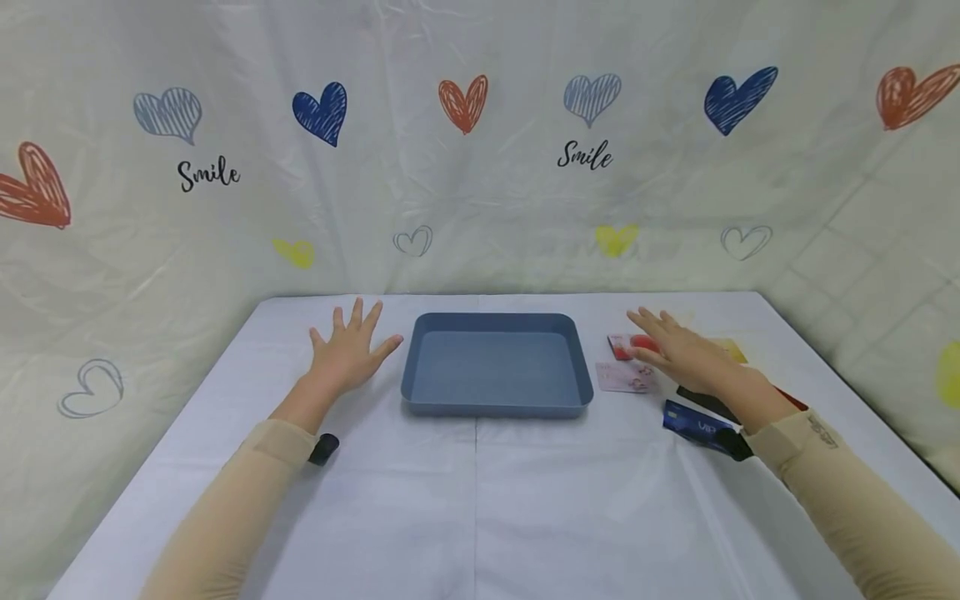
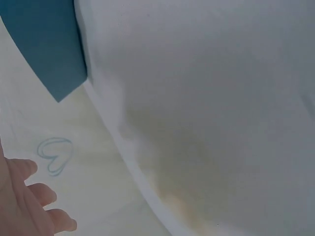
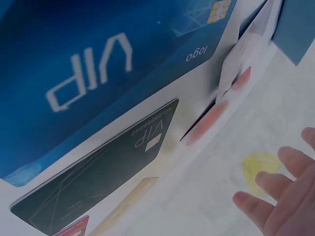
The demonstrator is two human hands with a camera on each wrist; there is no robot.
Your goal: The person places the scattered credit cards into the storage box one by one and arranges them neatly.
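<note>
My left hand (image 1: pixel 345 354) is held with fingers spread and nothing in it, left of a blue-grey rectangular tray (image 1: pixel 495 410). In the left wrist view its fingers (image 2: pixel 44 194) show at the lower left, near the tray's corner (image 2: pixel 49 54). To the tray's right, my right hand (image 1: pixel 686 354) stretches over several cards with its fingers extended, holding none. Under or beside it are a blue VIP card (image 1: pixel 686 421), a black VIP card (image 3: pixel 108 172), a pink card (image 1: pixel 622 377), a red-and-white card (image 1: pixel 619 346) and a yellow card (image 1: pixel 731 350). The hand partly hides them.
A red card (image 3: pixel 74 228) shows only in part beside the black one. White cloth (image 1: pixel 480 508) covers the table. Behind the table hangs a pale curtain (image 1: pixel 495 192) printed with hearts and "Smile". A dark wrist device (image 1: pixel 324 449) sits under the left sleeve.
</note>
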